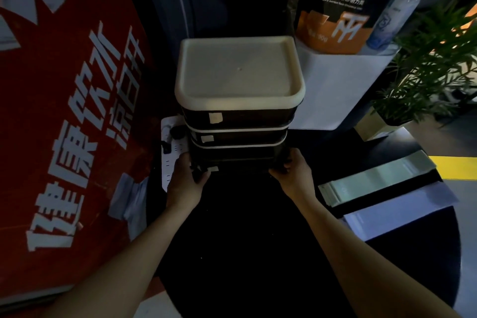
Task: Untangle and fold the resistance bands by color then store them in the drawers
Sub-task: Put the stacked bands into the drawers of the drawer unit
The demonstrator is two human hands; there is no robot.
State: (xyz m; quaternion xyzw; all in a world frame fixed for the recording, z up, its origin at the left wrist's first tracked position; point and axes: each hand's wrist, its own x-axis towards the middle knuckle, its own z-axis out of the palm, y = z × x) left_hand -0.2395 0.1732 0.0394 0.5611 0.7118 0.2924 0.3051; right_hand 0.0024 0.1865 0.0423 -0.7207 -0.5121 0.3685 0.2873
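Note:
A small drawer unit (238,121) with a white top tray and dark drawers stands at the back of a round black table (232,240). My left hand (187,178) grips the left end of the lowest drawer (240,160), fingers curled at its front corner. The right end of the same drawer is gripped by my right hand (293,171). A folded pale green band (376,178) lies on the table at the right, beside a folded white or lilac band (402,210). The scene is dim, so the drawer contents are hidden.
A red banner (64,124) with white lettering stands close on the left. A white power strip (173,147) lies left of the drawer unit. Behind right are a white pedestal (343,85) with a supplement bag and bottle, and a potted plant (433,59).

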